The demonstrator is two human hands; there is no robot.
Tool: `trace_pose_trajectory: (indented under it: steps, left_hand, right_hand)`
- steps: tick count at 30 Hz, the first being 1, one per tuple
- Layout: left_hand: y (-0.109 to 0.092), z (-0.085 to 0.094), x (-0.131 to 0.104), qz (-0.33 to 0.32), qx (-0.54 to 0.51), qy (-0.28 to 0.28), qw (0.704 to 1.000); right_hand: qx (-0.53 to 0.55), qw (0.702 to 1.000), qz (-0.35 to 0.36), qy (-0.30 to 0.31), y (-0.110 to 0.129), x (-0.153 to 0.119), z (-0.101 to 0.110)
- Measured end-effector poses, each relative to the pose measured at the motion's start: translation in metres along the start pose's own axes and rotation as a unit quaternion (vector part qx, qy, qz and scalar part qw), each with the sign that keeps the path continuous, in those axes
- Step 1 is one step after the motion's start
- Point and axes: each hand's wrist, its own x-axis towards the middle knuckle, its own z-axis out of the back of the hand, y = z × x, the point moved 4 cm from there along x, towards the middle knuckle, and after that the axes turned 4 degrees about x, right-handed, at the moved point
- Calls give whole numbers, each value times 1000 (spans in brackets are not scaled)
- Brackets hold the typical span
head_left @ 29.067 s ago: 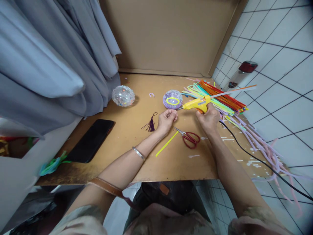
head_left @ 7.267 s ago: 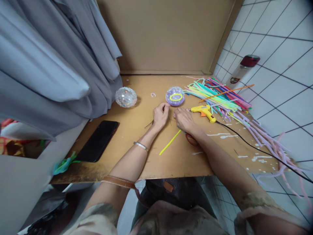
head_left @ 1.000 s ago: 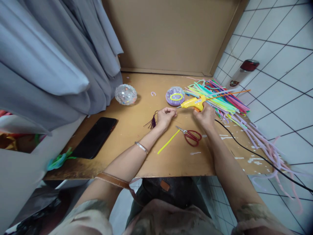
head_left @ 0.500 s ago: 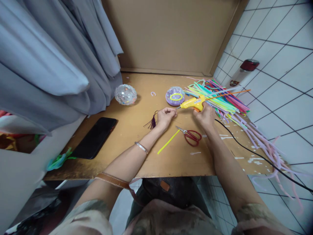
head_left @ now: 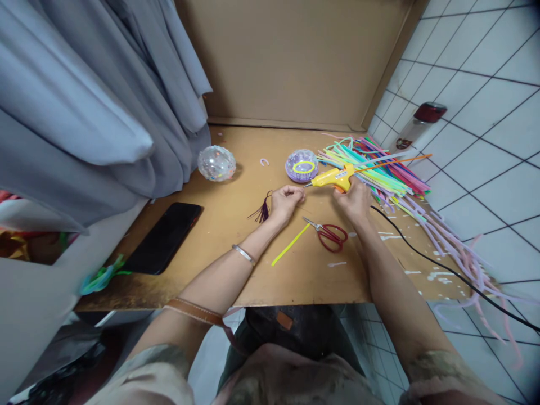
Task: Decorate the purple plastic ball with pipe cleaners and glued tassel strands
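My right hand [head_left: 354, 199] grips a yellow hot glue gun [head_left: 333, 178], its nozzle pointing left. Right at the nozzle tip are the pinched fingers of my left hand [head_left: 287, 201]; whatever is between them is too small to make out. A dark purple tassel [head_left: 264, 211] lies beside my left hand, its cord loop running up against the hand. Behind the nozzle sits a purple, clear-topped round piece [head_left: 301, 173] with a yellow ring [head_left: 304, 167] on it. Below the hands rest red-handled scissors [head_left: 332, 237], their tip by a yellow pipe cleaner strip [head_left: 291, 244].
A clear dome with coloured specks [head_left: 216, 163] stands at the back left, near a small pale curved piece [head_left: 264, 161]. A black phone [head_left: 165, 239] lies at left. Many pipe cleaners [head_left: 388, 174] spread along the right, with a black cord [head_left: 439, 256] and a red-capped bottle [head_left: 415, 128].
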Motion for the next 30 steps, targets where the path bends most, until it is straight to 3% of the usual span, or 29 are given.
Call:
trace_pose_trajectory:
  steps: [30]
  left_hand:
    - [-1, -1, -1, 12, -8, 0, 1000]
  right_hand:
    - [27, 999, -1, -26, -5, 3, -3]
